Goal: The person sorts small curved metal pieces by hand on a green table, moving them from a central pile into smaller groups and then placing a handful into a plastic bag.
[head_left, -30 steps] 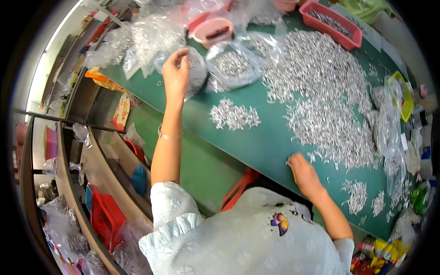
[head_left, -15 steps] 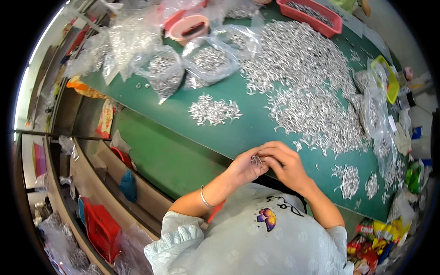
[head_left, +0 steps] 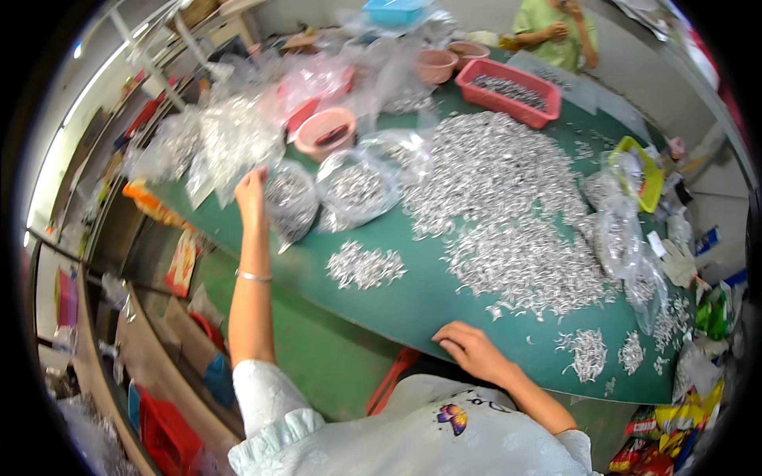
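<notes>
Head view, left hand (head_left: 251, 190): While the arm reaches out, the fingers are drawn together at the near-left rim of a clear, soft plastic bag (head_left: 292, 226) of metal pieces; contact and any held part cannot be told.
Right hand (head_left: 475, 349): fingers loosely curled, palm down, at the near edge of the flat green worktop (head_left: 429, 278); its underside is hidden, so any held part cannot be told.
Silver pieces: small, curved, bright metal; a broad heap (head_left: 508, 174) right of centre, a small pile (head_left: 363, 266) between the hands, more inside the bag.
Handling: each piece is probably light, stiff, smooth and prone to tangle; pinch one at mid-curve. The bag should give and slump; grasp by the gathered rim.
Surface: smooth-looking worktop, bearing a rectangular pink plastic tray (head_left: 502, 106) and a round pink bowl (head_left: 320, 151).
Room: green floor (head_left: 317, 329) below; brown shelving (head_left: 151, 333) at left; another person in a light-green shirt (head_left: 548, 36) beyond the far edge.
</notes>
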`<act>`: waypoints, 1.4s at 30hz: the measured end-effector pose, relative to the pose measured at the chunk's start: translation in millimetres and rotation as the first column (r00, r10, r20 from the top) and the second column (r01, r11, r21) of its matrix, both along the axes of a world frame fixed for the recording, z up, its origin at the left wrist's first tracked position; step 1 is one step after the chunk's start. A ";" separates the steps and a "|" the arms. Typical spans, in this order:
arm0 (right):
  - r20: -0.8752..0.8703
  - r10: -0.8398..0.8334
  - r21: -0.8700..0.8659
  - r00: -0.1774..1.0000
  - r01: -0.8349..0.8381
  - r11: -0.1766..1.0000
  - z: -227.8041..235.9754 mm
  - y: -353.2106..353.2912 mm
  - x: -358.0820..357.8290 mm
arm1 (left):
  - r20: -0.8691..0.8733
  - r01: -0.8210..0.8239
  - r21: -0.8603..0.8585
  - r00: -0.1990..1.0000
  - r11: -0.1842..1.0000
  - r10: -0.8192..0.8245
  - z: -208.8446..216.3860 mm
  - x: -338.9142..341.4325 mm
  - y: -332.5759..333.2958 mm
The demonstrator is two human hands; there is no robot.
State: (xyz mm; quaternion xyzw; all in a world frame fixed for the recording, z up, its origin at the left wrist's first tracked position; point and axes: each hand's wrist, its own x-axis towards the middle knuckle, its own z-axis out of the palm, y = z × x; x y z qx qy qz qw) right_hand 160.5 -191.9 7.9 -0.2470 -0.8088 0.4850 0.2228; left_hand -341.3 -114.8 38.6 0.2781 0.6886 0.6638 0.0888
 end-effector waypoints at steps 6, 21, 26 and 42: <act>-0.005 -0.172 -0.046 0.985 0.171 0.984 1.4 -4.0 44.7 | -0.857 -0.148 -0.167 0.510 0.975 -0.069 -5.2 39.7 -7.6; 0.096 -0.768 0.442 0.634 0.664 0.603 -12.9 -0.5 122.0 | -0.374 0.734 -0.503 0.291 0.456 -0.881 -48.6 401.1 -84.1; 0.140 -0.674 0.464 0.725 0.553 0.692 -23.6 -7.1 119.1 | -0.516 0.662 -0.603 0.101 0.444 -0.851 -52.2 409.7 -62.9; 0.141 -0.628 0.454 0.765 0.514 0.728 -27.2 27.3 127.9 | -0.550 0.582 -0.658 0.063 0.478 -0.833 -56.0 405.1 -40.2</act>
